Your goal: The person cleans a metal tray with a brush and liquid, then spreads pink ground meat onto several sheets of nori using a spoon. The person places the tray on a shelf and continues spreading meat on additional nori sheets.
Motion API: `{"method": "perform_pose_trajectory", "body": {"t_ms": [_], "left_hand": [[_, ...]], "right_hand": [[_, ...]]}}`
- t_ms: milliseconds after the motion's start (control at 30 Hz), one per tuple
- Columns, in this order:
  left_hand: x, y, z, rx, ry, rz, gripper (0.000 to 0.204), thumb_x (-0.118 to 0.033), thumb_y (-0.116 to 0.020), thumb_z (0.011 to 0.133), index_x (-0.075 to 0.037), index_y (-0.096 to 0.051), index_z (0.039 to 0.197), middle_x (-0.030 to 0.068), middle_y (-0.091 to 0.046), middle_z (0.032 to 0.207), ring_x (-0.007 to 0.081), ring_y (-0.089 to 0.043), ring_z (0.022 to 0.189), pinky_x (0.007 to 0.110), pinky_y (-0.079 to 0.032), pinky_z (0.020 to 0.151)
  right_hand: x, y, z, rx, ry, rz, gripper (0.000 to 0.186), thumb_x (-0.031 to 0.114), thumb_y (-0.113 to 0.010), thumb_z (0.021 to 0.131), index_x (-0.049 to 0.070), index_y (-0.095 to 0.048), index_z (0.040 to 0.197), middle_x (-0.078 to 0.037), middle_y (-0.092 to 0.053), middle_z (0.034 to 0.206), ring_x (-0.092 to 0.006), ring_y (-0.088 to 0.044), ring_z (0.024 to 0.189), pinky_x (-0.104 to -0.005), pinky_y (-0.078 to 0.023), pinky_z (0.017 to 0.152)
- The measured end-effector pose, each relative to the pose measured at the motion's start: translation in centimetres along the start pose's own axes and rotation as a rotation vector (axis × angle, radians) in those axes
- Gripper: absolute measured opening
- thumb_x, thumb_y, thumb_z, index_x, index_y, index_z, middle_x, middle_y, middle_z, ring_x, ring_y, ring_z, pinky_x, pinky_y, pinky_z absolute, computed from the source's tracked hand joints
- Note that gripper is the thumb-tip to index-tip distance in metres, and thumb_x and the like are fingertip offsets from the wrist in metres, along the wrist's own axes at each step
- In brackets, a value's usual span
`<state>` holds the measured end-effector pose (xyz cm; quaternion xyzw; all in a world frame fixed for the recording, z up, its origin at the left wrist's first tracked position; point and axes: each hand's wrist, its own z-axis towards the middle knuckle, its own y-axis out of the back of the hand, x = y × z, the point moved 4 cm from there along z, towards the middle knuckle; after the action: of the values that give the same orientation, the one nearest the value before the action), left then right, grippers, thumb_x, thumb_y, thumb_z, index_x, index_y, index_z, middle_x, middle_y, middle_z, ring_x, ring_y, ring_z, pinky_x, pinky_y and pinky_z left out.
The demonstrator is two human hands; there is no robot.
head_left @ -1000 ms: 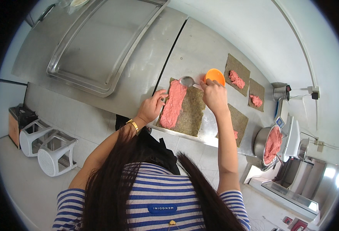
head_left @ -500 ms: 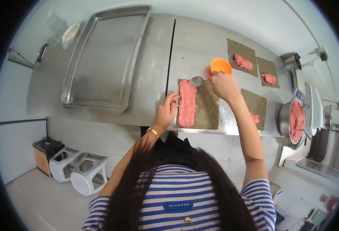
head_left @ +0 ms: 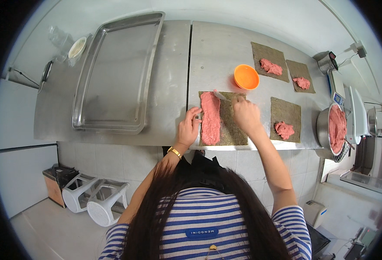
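Note:
My right hand is closed round the handle of a metal spoon. The spoon's bowl rests against the upper right side of a long strip of pink minced meat. That strip runs along the left part of a dark green seaweed sheet, which lies near the table's front edge. At the sheet's left edge my left hand lies with its fingers apart, the tips touching the sheet or the meat's side. Just beyond the sheet stands an orange bowl; what it holds is hard to make out.
Three more seaweed sheets, each with a lump of mince, lie to the right; the nearest lump is by the front edge. Farther right are a metal bowl of mince and a scale. A big metal tray occupies the left table.
My right hand has come down and left from the orange bowl, bringing the spoon to the meat strip. The left hand stays beside the strip. The view has shifted slightly.

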<state>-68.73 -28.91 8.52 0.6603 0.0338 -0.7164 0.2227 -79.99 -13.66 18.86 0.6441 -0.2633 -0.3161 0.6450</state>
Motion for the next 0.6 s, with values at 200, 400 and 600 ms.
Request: {"method": "perform_pose_trajectory", "body": {"t_ms": [200, 400, 600], "left_hand": [[-0.1, 0.1, 0.1, 0.015, 0.004, 0.003, 0.035, -0.002, -0.039, 0.09, -0.001, -0.043, 0.124, 0.0148, -0.063, 0.115, 0.0203, -0.067, 0.08, 0.03, -0.054, 0.069], [0.1, 0.1, 0.1, 0.017, 0.027, -0.013, 0.033, -0.003, -0.04, 0.09, -0.001, -0.043, 0.123, 0.0147, -0.063, 0.115, 0.02, -0.067, 0.08, 0.03, -0.053, 0.069], [-0.1, 0.0, 0.0, 0.006, 0.02, -0.023, 0.027, -0.003, -0.039, 0.091, 0.0, -0.043, 0.118, 0.0156, -0.063, 0.115, 0.0208, -0.068, 0.08, 0.03, -0.052, 0.069]], "right_hand": [[2.0, 0.2, -1.0, 0.123, 0.082, 0.026, 0.013, 0.006, -0.052, 0.075, 0.002, -0.06, 0.084, -0.015, -0.062, 0.086, -0.0304, -0.066, 0.074, -0.0407, -0.054, 0.06], [1.8, 1.9, 0.1, -0.036, 0.104, 0.002, 0.011, 0.009, -0.055, 0.074, 0.003, -0.064, 0.072, -0.015, -0.063, 0.081, -0.0285, -0.067, 0.071, -0.0382, -0.054, 0.056], [1.4, 1.0, -0.6, 0.106, 0.219, -0.013, 0.011, 0.009, -0.055, 0.074, 0.006, -0.066, 0.074, -0.012, -0.063, 0.081, -0.0268, -0.065, 0.075, -0.0393, -0.052, 0.061]]}}
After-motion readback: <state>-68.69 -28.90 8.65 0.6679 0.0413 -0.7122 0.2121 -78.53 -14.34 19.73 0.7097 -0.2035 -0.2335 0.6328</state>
